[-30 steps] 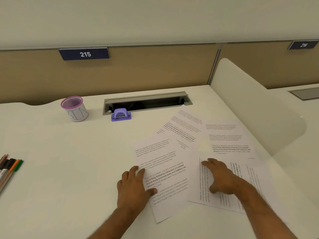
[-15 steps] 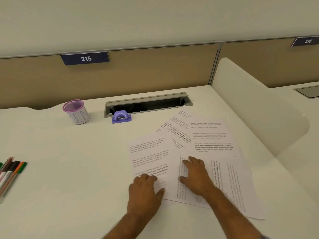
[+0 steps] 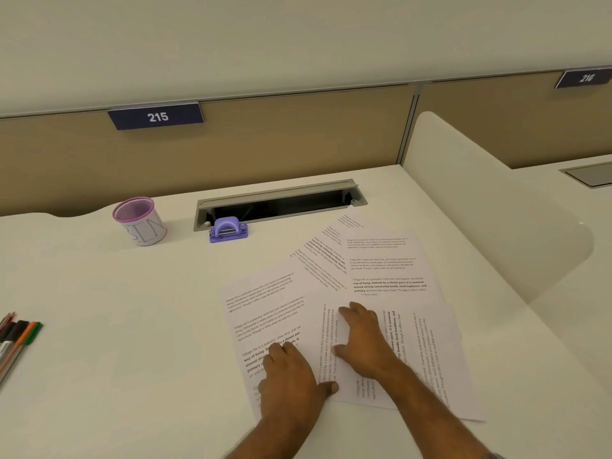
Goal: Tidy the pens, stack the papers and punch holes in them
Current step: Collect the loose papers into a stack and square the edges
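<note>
Several printed papers lie fanned and overlapping on the white desk, spreading from its middle toward the right, with their edges at differing angles. The left hand rests flat on the lower left sheet, fingers straight and close together, thumb out to the right; it grips nothing. The right hand lies palm down on the neighbouring sheet, whose text runs sideways, with its fingers stretched forward and slightly spread, pressing the paper rather than holding it. The two hands sit just beside each other, apart by a narrow strip of paper.

A bundle of pens lies at the desk's left edge, well apart from the papers; green, orange and black barrels show, though the exact count is hard to make out since the frame cuts them off. A pink mesh pen cup stands upright at the back left. Just to its right a small purple hole punch sits touching the front lip of the open grey cable tray. A navy plate reading 215 hangs on the tan partition behind.
</note>
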Tool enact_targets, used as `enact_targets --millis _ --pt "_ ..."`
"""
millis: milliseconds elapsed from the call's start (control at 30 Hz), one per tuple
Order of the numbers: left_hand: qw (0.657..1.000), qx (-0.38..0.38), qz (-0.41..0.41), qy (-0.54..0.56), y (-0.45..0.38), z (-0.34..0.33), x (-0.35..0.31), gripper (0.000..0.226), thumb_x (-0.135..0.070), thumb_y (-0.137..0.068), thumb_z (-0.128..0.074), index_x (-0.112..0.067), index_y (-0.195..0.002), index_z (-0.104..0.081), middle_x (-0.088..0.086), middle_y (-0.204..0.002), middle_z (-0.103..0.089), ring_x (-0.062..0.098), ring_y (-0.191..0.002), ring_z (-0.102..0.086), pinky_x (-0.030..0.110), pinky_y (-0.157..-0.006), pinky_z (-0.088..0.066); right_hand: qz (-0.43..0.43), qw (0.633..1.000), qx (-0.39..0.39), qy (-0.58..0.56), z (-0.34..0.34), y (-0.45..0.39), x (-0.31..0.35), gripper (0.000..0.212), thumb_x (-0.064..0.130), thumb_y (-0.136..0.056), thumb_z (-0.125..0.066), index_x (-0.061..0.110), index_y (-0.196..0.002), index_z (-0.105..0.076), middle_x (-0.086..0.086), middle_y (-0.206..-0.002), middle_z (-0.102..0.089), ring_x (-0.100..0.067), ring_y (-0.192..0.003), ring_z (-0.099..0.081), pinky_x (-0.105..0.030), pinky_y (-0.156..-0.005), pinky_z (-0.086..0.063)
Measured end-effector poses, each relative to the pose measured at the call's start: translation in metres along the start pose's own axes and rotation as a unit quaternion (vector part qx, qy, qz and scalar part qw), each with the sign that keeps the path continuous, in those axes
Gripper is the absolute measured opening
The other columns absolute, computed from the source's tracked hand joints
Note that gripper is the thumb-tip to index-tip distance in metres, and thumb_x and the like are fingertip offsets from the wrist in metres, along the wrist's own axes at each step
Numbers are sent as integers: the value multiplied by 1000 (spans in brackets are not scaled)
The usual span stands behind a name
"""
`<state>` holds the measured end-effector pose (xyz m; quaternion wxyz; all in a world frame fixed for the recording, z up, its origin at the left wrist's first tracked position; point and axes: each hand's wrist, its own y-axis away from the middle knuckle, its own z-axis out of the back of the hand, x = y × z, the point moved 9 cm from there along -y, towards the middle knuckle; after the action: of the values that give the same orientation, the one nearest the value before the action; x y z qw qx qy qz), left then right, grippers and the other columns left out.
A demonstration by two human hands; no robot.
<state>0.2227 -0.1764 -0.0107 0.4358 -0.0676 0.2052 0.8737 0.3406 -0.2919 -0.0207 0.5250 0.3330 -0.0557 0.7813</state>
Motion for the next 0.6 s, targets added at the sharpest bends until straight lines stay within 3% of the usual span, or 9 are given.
enact_targets --millis 133,333,533,600 --pt "1000 21 -10 -9 -6 1 -7 89 -65 -68 -76 -11 -127 -37 6 -124 -40 21 -116 -43 31 -94 -47 12 999 29 -32 9 -1 -7 87 17 -80 -75 17 -151 -26 2 -159 -21 -17 -145 -17 -30 -117 -20" --pt "997 61 -22 -38 -17 -3 -12 94 -65 -70 -74 -6 -132 -34 10 -128 -42 23 -119 -41 29 -99 -40 17 998 42 -32 15 -8 -10 92 21 -73 -80 20 -150 -28 5 -154 -29 -15 -141 -24 -30 -113 -27" --pt "996 75 -24 -32 -19 -1 -12 97 -61 -71 -76 -6 -137 -32 11 -133 -36 26 -121 -43 34 -105 -40 24 990 24 137 37 -33 -10 104 44 -63 -82 23 -149 -28 3 -150 -33 -23 -138 -26 -43 -111 -27" --pt "997 77 -21 21 -18 1 -12 95 -52 -68 -83 -12 -137 -31 8 -132 -34 26 -118 -48 33 -101 -45 28 985 35 166 39 -39 -11 107 49 -60 -82 23 -148 -28 2 -149 -34 -24 -137 -28 -46 -110 -25"
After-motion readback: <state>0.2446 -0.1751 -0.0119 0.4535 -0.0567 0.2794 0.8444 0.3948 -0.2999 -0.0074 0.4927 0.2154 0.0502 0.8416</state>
